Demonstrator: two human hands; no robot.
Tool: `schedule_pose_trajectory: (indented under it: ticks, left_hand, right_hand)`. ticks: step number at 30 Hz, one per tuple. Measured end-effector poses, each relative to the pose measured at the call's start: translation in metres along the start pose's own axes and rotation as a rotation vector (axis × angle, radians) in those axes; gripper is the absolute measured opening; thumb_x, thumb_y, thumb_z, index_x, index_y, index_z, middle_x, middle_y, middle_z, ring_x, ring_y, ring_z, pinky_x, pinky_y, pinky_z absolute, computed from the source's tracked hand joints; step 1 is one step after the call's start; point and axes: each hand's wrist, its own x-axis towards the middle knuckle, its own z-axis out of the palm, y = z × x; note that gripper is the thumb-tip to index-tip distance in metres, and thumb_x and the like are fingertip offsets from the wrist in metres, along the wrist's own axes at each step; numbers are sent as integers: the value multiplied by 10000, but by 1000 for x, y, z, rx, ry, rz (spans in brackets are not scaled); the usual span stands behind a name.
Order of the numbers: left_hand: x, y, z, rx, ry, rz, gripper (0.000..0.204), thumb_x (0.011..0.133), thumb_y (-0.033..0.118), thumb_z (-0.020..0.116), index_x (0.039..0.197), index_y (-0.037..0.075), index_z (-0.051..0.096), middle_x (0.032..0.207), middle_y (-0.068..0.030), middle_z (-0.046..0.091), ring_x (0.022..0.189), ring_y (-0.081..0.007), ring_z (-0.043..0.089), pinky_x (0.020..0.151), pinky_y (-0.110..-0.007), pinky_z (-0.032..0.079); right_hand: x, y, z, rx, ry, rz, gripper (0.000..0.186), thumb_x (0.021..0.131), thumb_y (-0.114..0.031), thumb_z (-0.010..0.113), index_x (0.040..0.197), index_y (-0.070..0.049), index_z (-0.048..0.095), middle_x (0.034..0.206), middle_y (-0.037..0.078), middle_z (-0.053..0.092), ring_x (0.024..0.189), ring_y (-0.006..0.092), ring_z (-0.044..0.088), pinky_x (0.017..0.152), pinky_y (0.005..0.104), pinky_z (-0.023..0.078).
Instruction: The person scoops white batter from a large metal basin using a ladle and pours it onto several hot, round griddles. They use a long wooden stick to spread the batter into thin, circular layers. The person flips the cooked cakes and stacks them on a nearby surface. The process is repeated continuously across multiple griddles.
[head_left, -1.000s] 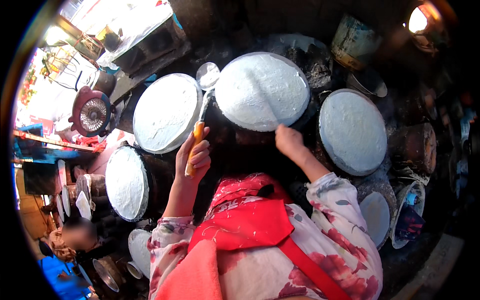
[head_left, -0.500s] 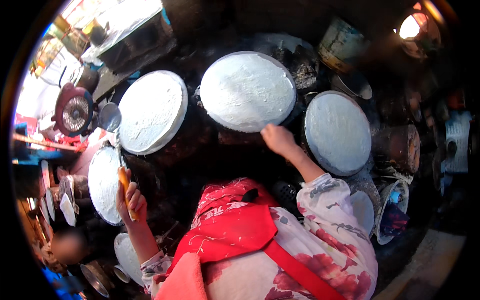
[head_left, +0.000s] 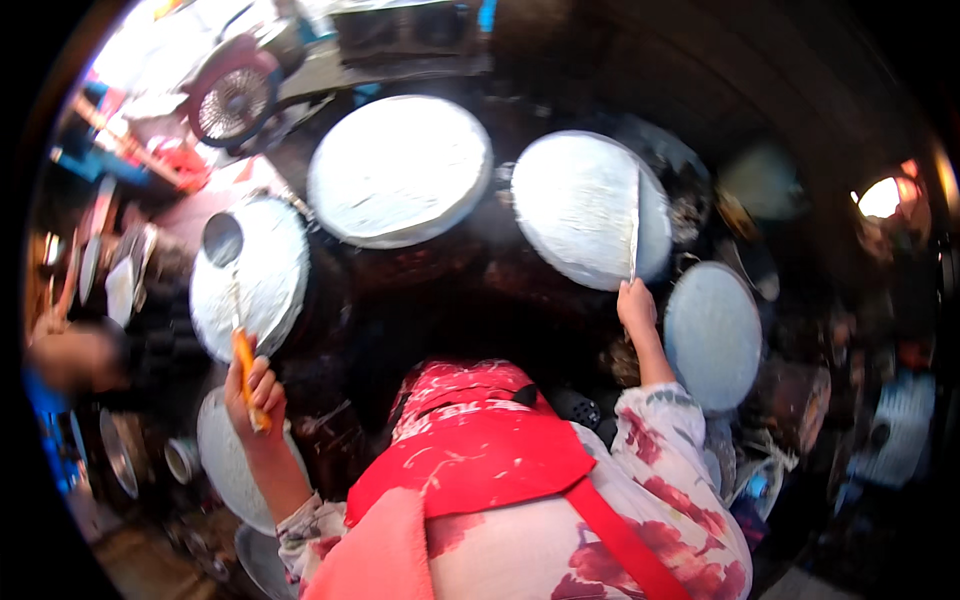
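My left hand (head_left: 257,392) is closed around the orange handle of a ladle (head_left: 222,240). Its round metal bowl hangs over a white-coated round griddle (head_left: 275,285) at the left. My right hand (head_left: 637,305) grips one end of a long thin flat blade (head_left: 634,220), perhaps a scraper. The blade runs away from me across another white-coated griddle (head_left: 570,205), right of centre. To the right of the blade, that griddle's surface looks greyer. Between these two lies a further white-coated griddle (head_left: 400,170), with neither hand on it.
A greyish-white griddle (head_left: 712,335) stands beyond my right forearm, and another pale disc (head_left: 230,455) lies under my left forearm. A round fan (head_left: 233,104) stands at the far left. Metal bowls (head_left: 122,452) and a brown cylinder (head_left: 795,400) sit at the sides.
The view has swung left, so the griddles appear farther right. The ladle's bowl now overlaps the left griddle. My right hand is at its griddle's right side, with the blade plainly visible.
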Motion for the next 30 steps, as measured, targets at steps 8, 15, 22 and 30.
schedule_pose_trajectory:
  ticks: [8, 15, 22, 30]
  left_hand:
    - [-28, 19, -7, 13, 100, 84, 398, 1003, 256, 305, 1271, -28, 382, 628, -16, 401, 403, -72, 397, 361, -195, 368]
    - [-82, 47, -43, 55, 291, 184, 381, 996, 254, 331, 1265, -1, 420, 617, 0, 402, 392, -60, 383, 336, -182, 331]
    - [-111, 73, -71, 97, 399, 264, 388, 1002, 243, 324, 1286, -14, 383, 638, -3, 401, 404, -53, 399, 349, -181, 357]
    - [-61, 99, -62, 152, 302, 139, 378, 992, 261, 337, 1262, 9, 420, 626, 1, 401, 389, -58, 374, 341, -186, 343]
  right_hand:
    - [-41, -198, 53, 83, 7, -968, 85, 853, -151, 518, 885, -73, 515, 792, 147, 610, 694, 373, 607, 594, 469, 486]
    - [-18, -318, 126, -153, 112, -1462, 110, 697, -53, 575, 799, -51, 532, 793, 128, 541, 692, 303, 605, 611, 376, 509]
    - [7, -352, 112, -113, 50, -1387, 86, 681, -84, 584, 765, -79, 568, 804, 119, 593, 765, 298, 608, 660, 384, 507]
    - [38, -365, -18, 460, 535, -1027, 146, 814, -172, 611, 748, -56, 551, 686, 161, 589, 656, 347, 597, 577, 414, 466]
